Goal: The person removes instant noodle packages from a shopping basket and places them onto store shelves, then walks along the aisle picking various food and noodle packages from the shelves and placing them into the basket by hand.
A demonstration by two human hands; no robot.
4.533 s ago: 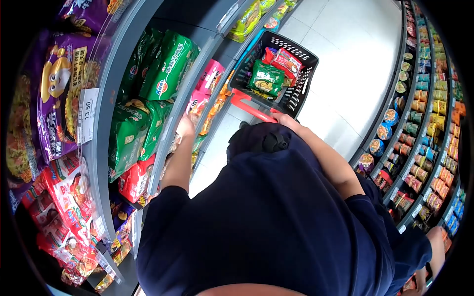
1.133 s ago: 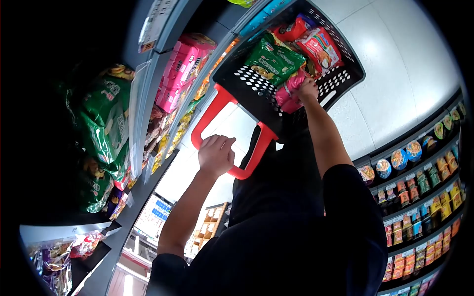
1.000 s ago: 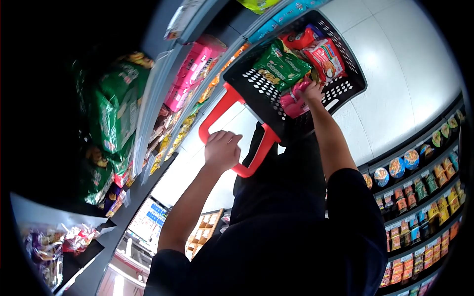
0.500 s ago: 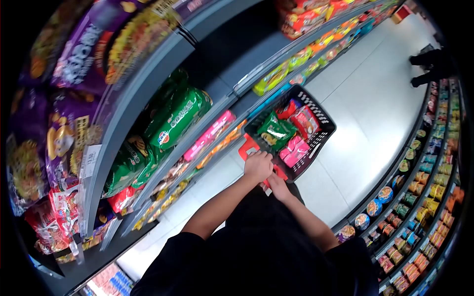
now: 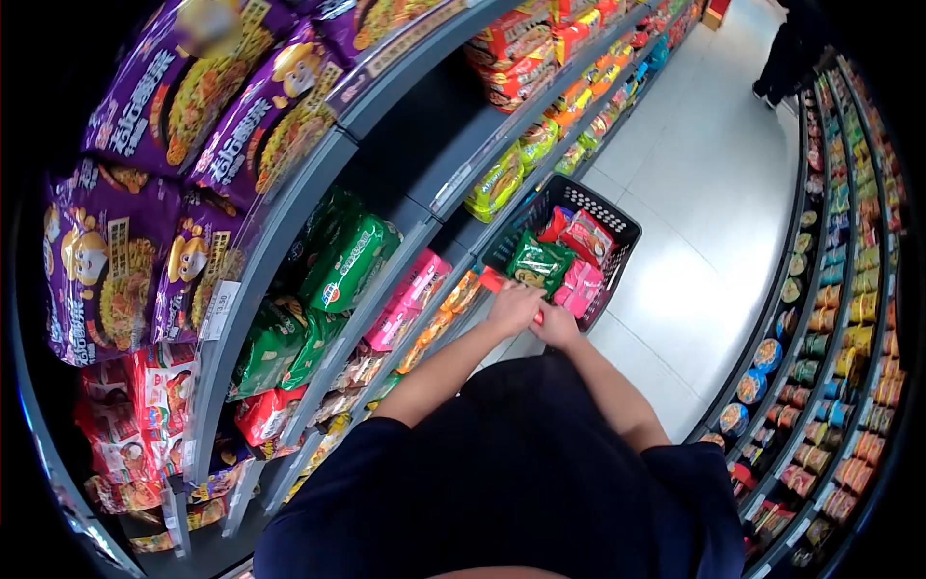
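Observation:
Both hands are on the red handle [image 5: 493, 280] of a black basket [image 5: 626, 231]. My left hand [image 5: 515, 308] wraps round its left part, and my right hand [image 5: 557, 326] is closed on it just to the right. Inside the basket lie a green packet [image 5: 539, 262] on the left, a red packet [image 5: 589, 238] at the back right and a pink packet [image 5: 580, 287] nearest my right hand. Most of the handle is hidden under the fingers.
Shelves on the left hold purple packets [image 5: 116, 261], green packets [image 5: 354, 262] and pink packets [image 5: 409, 299]. Curved shelves on the right carry cup noodles [image 5: 751, 386]. Pale floor tiles [image 5: 675, 222] run between them. A person in dark clothes [image 5: 789, 56] stands far up the aisle.
My right hand has let go of the pink packet, now in the basket, and has joined my left hand on the handle. More of the left shelves and the distant person have come into view.

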